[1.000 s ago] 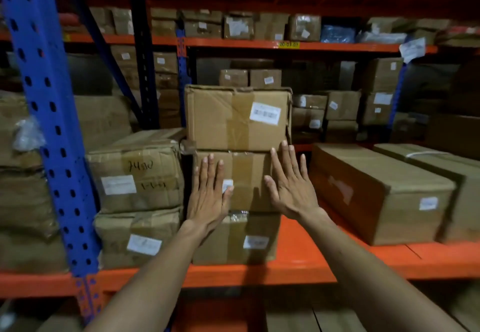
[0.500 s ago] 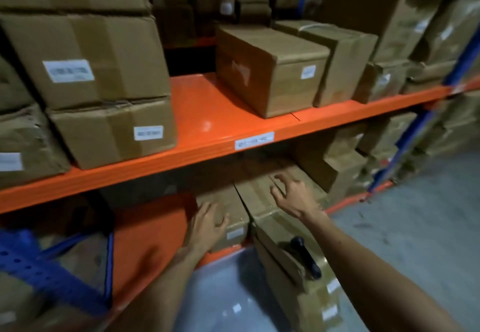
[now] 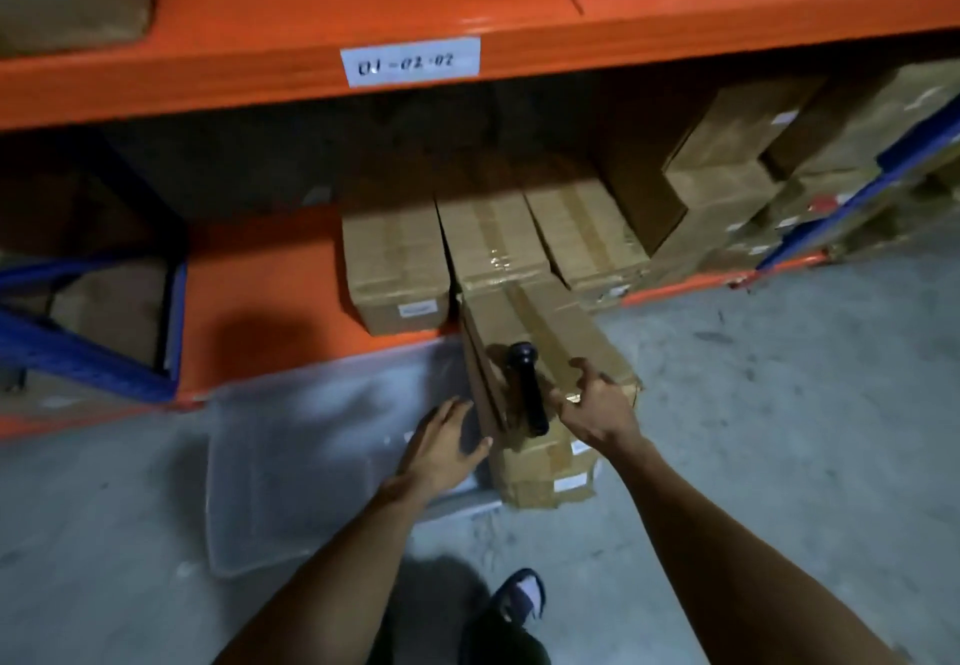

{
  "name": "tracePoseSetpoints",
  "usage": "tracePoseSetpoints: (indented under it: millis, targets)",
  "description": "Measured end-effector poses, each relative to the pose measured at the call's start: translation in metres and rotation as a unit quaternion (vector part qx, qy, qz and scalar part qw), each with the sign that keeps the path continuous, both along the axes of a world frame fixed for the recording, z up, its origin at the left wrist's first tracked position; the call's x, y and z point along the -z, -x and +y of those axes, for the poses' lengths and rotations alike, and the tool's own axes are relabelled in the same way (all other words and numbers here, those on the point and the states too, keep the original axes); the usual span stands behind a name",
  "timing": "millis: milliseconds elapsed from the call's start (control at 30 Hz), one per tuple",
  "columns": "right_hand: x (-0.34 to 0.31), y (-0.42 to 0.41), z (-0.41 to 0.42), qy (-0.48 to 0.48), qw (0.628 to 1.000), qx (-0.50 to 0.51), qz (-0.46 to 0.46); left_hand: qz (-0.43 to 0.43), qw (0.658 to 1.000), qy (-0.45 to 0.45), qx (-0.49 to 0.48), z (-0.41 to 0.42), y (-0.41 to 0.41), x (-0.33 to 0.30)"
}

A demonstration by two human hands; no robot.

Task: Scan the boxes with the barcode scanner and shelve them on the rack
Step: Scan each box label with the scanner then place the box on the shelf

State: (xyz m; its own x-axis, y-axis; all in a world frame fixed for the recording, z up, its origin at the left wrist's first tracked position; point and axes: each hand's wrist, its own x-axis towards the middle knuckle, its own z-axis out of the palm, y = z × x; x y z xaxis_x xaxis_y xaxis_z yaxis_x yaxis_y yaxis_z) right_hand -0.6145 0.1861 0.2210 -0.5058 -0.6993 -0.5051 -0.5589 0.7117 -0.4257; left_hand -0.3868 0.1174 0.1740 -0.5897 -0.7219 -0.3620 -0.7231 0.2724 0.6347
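Note:
A black barcode scanner (image 3: 527,389) lies on top of a stack of long cardboard boxes (image 3: 550,331) that stands in a clear plastic bin (image 3: 291,461) on the floor. My right hand (image 3: 597,407) hovers just right of the scanner, fingers apart, holding nothing. My left hand (image 3: 441,448) is open at the left side of the stack, close to or touching it. Three more boxes (image 3: 397,261) lie side by side on the orange bottom shelf (image 3: 254,290) behind the stack.
An orange beam (image 3: 208,77) with a white label "01-02-02" (image 3: 410,61) runs overhead. Taller box stacks (image 3: 727,186) fill the lower shelf at right. Blue rack braces (image 3: 78,352) stand at left. My foot (image 3: 519,597) is on the grey concrete floor.
My view has dropped from the middle shelf to the floor. Both hands left the shelved boxes and came down beside the box stack carrying the scanner.

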Motion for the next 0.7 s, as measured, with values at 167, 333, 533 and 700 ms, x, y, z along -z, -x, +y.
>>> tracePoseSetpoints:
  millis: [167, 333, 533, 700]
  targets:
    - [0.064, 0.004, -0.041, 0.025, 0.999, 0.007, -0.041, 0.009, 1.0, -0.002, -0.003, 0.004, 0.047, 0.06]
    - [0.116, 0.001, -0.077, 0.028, 0.997, 0.048, -0.055, 0.026, 0.998, 0.017, 0.056, -0.01, 0.074, 0.119]
    - [0.132, 0.011, -0.058, 0.11, 0.972, 0.164, -0.13, 0.035, 0.997, 0.046, 0.042, -0.008, 0.072, 0.144]
    - [0.107, 0.02, -0.006, 0.204, 0.909, 0.278, -0.234, 0.033, 0.997, 0.028, 0.06, -0.008, 0.083, 0.145]
